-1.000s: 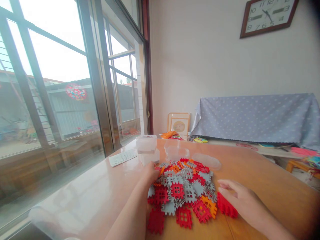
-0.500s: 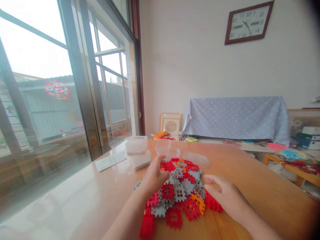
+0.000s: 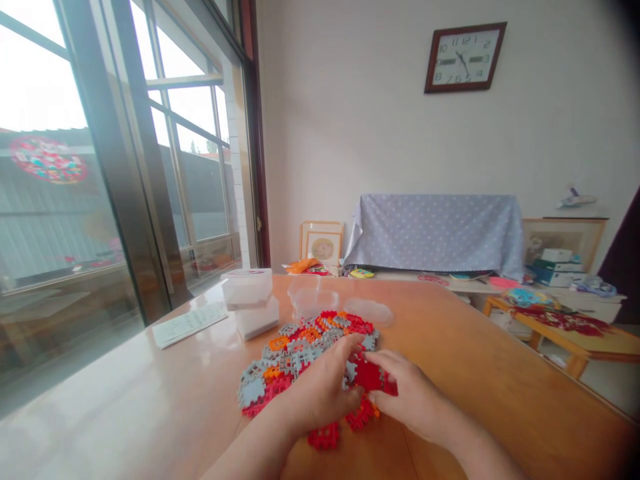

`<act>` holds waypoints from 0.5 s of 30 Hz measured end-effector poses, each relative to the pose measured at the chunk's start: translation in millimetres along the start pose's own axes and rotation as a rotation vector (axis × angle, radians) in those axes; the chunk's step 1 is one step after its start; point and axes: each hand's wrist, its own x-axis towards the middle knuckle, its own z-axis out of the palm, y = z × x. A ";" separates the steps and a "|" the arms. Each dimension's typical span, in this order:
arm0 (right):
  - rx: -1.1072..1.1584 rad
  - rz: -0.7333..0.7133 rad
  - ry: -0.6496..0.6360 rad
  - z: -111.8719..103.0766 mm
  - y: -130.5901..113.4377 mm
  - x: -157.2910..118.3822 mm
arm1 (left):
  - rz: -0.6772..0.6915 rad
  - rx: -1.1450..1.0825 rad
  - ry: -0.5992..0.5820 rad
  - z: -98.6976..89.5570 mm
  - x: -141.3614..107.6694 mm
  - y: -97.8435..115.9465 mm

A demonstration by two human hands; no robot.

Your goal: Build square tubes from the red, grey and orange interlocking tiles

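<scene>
A flat red toothed building block shows between my two hands, just over the near right part of the pile. My left hand has its fingers and thumb at the block's left side. My right hand curves its fingers and thumb about its right side; the exact contact is partly hidden. Under and behind them lies a heap of interlocking blocks in red, grey and orange, some with window-like openings. A red toothed block lies at the heap's near edge, below my left hand.
White plastic boxes are stacked at the table's far left, beside a printed sheet. Clear containers and a clear lid stand behind the heap. A low wooden table with items is at the right.
My left hand has moved right and nearer from the far side of the heap, and the flat red block now shows between both hands. My view has turned right.
</scene>
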 end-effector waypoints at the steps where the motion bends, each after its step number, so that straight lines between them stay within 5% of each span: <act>1: -0.006 0.007 -0.007 -2.2 1.3 -0.1 | 0.001 0.008 0.001 1.2 0.0 -0.8; 9: -0.076 0.156 0.019 -39.9 27.4 -5.8 | -0.031 0.195 0.095 -2.0 3.5 -18.6; 15: -0.085 0.186 -0.028 -46.5 38.9 -9.0 | -0.086 0.260 0.094 -11.2 4.3 -26.8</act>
